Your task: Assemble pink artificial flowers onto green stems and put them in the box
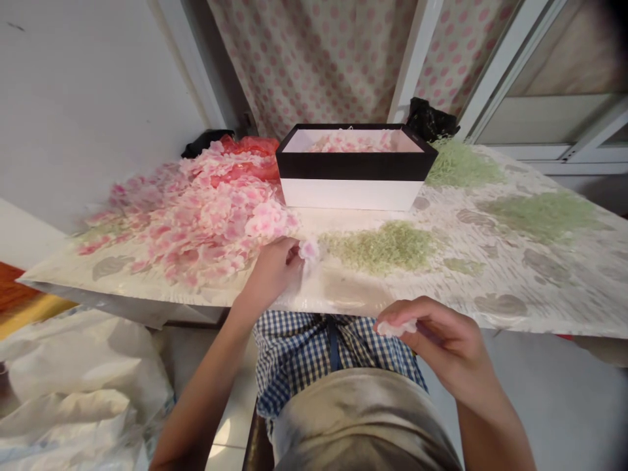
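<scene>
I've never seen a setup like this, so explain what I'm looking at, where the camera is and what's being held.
There's no machine here: these are a person's own bare hands. The single picture comes from a camera worn on that person's head, looking forward and down. The right hand pinches something pale and petal-like. A pale pink blossom sits at the left hand's fingertips; whether it's gripped is hard to tell. On the table are heaped pink petals, green sprigs and a black-and-white box.
</scene>
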